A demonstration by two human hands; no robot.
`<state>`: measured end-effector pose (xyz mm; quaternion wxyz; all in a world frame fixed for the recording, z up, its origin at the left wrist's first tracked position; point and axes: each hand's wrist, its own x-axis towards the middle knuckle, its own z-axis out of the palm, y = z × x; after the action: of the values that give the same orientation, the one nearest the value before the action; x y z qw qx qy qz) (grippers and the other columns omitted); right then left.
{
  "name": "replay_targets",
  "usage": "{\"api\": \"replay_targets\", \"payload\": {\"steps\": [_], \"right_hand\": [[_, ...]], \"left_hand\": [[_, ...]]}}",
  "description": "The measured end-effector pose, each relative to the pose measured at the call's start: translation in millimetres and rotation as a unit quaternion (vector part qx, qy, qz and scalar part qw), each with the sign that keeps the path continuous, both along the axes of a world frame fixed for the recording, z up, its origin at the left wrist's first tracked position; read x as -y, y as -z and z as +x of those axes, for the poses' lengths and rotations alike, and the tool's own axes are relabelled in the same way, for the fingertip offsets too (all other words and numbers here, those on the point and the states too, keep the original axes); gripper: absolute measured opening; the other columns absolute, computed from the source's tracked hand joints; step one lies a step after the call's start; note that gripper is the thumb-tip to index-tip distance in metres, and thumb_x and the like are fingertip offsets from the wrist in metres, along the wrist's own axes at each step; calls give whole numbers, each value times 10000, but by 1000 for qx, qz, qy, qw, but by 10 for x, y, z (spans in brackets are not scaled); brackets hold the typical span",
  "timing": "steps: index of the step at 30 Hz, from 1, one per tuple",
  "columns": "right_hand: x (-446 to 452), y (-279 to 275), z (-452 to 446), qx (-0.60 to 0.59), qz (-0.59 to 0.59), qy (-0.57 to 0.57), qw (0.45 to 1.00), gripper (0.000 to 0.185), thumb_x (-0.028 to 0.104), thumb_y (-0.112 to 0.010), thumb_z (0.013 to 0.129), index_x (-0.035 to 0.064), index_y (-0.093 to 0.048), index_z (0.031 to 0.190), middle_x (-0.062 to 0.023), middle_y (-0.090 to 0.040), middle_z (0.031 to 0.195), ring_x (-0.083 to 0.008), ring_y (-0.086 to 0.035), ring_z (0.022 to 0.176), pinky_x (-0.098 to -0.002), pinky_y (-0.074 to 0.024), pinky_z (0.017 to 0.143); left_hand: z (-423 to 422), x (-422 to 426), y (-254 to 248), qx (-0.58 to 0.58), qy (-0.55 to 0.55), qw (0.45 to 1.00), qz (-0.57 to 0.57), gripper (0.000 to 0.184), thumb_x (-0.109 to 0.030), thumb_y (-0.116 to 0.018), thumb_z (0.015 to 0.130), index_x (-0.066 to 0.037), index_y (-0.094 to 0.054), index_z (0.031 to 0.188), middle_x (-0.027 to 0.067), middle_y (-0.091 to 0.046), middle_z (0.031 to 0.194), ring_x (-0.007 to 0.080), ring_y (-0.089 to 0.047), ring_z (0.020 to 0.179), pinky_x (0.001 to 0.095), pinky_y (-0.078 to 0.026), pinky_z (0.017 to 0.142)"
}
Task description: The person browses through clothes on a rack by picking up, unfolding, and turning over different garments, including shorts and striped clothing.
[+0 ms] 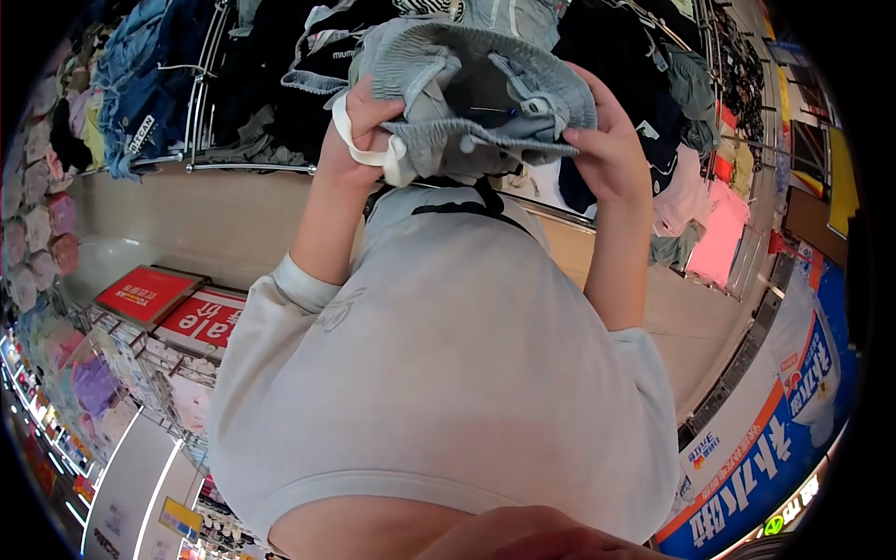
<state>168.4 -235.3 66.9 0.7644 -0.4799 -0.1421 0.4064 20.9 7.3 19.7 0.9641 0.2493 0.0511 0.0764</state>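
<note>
A grey-blue denim garment with a gathered elastic waistband (481, 42) is held up in front of me, its waist opening spread toward me. A round button (534, 106) shows inside the opening; the lower part of the garment is hidden. My left hand (364, 131) is closed on the left side of the waistband. A white band (347, 138) loops around that hand. On the opposite side, my right hand (609, 140) grips the waistband, with the thumb at the front edge and the fingers behind.
Behind the garment, a metal-railed display (252, 168) holds dark folded clothes. Blue denim pieces (149, 79) hang at the far left, and a pink garment (721, 233) at the right. Red sale signs (149, 294) stand at lower left. A blue and white banner (761, 448) borders the lower right.
</note>
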Motion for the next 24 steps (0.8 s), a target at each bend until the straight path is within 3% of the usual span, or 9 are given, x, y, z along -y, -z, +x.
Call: {"api": "replay_targets", "payload": {"steps": [3,6,7,8,10,15,17,19,24], "right_hand": [[-31,45,-112,-17,2,16,1000,794,-137,-545,626,-33,-397,1399,-151,-537,1305,-233,-560,1178,-347,-450,1001],[-103,14,-258,-38,5,37,999,816,-156,-475,582,-46,-406,1388,-168,-531,1303,-241,-558,1185,-336,-464,985],[-127,18,-303,-29,-12,45,998,818,-159,-455,573,-47,-413,1383,-167,-537,1290,-244,-558,1185,-335,-460,990],[-144,24,-345,-20,-30,54,998,822,-161,-435,564,-49,-421,1378,-167,-544,1278,-246,-559,1185,-333,-457,994],[-152,95,-425,-14,-45,56,997,795,-164,-412,570,-53,-445,1357,-160,-564,1241,-246,-557,1184,-324,-441,1006],[-247,437,-699,65,-198,96,973,633,-160,-417,655,-35,-538,1264,-108,-608,1172,-198,-577,1116,-270,-419,978],[-270,585,-786,89,-235,95,963,603,-146,-433,675,-24,-549,1253,-95,-618,1152,-195,-584,1095,-263,-423,962],[-287,715,-875,226,-305,72,922,495,-94,-472,719,-19,-574,1197,-82,-652,1051,-190,-613,992,-266,-453,888],[-322,864,-1037,263,-356,32,896,346,-16,-520,755,-34,-602,1091,-76,-661,908,-142,-598,850,-270,-467,773]], "left_hand": [[-22,-45,106,4,23,998,60,684,58,-475,655,44,-444,1338,142,-597,1218,230,-584,1152,303,-466,955],[-23,-49,95,29,3,999,30,767,98,-466,630,25,-388,1390,146,-573,1249,248,-579,1162,320,-461,974],[7,-27,33,59,6,997,-39,889,145,-455,595,-47,-319,1453,159,-531,1297,294,-566,1180,383,-454,1009],[-5,-34,31,61,9,997,-41,889,145,-455,595,-47,-319,1453,159,-531,1297,294,-566,1180,383,-454,1009],[-28,-39,-20,54,-18,998,-35,1026,147,-485,565,-109,-197,1517,168,-391,1448,363,-394,1349,513,-351,1114],[-65,-34,74,59,-19,996,-58,1020,136,-468,580,-132,-180,1521,170,-389,1445,381,-398,1341,545,-354,1105],[-79,-48,153,88,-13,991,-102,1016,175,-465,614,-162,-151,1519,172,-434,1385,364,-466,1282,529,-414,1056],[-132,-53,172,92,-11,989,-114,1013,173,-462,616,-162,-150,1519,171,-421,1396,364,-455,1292,532,-406,1062],[-232,-127,216,91,-10,989,-116,983,156,-450,636,-158,-151,1518,166,-395,1419,358,-432,1313,529,-387,1081]]}}
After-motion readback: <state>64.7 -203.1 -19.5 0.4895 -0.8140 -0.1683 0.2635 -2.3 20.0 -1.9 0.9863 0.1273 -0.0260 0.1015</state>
